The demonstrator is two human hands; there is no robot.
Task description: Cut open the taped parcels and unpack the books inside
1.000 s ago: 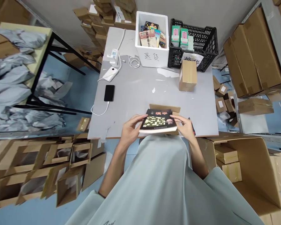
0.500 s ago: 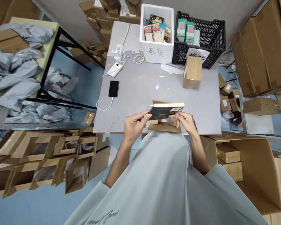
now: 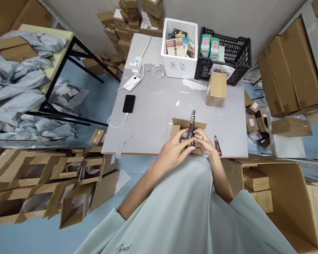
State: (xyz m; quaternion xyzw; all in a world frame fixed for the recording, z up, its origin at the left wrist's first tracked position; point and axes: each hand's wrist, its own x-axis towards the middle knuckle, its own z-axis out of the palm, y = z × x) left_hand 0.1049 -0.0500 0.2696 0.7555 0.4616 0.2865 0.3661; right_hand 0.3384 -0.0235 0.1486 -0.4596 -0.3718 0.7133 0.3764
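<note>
A dark-covered book (image 3: 191, 124) stands on edge between my hands, its narrow spine turned up toward me. My left hand (image 3: 175, 146) grips it from the left, fingers along the cover. From the other side my right hand (image 3: 204, 141) holds it with bent fingers. Beneath them an open cardboard box (image 3: 180, 122) lies at the table's front edge with its flaps spread; my hands hide much of its inside. A red and black utility knife (image 3: 217, 146) lies on the table just right of my right hand.
On the grey table (image 3: 153, 106) are a black phone (image 3: 129, 103) on a cable, a white power bank (image 3: 131, 83), a closed carton (image 3: 216, 89), a white foam bin (image 3: 179, 65) of books and a black crate (image 3: 235, 53). A large open carton (image 3: 288, 190) stands at the right.
The book has turned from lying sideways, back cover showing, to upright on edge with its spine showing. My left hand has moved right, closer to my right hand. The utility knife has come into full view.
</note>
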